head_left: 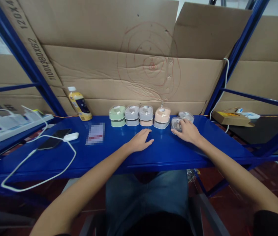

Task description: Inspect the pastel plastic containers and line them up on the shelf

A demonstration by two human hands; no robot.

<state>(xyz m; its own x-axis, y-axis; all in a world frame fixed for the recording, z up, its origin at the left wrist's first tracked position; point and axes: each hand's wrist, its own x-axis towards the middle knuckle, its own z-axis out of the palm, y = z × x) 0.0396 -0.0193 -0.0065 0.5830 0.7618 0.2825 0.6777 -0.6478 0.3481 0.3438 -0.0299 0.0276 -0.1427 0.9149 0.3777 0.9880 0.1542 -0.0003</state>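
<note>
My right hand (187, 131) reaches to the right end of a row of small lidded containers, its fingers curled over a grey container (174, 122) with a clear lid. Just behind that one sits another grey container (186, 115), partly hidden by the hand. My left hand (141, 141) lies on the blue table (129, 159) with fingers stretched, holding nothing. Beyond it stand two-layer stacks: a green stack (117, 116), a grey stack (132, 116), a grey-over-peach stack (146, 116) and a peach-over-grey stack (162, 117).
To the left stand a yellow bottle (80, 104) and a blurred flat packet (96, 133). A dark phone (53, 139), a white charging case (71, 136) and a looping white cable (72, 160) lie nearer. Cardboard (92, 68) walls the back; blue posts (242, 42) frame the sides.
</note>
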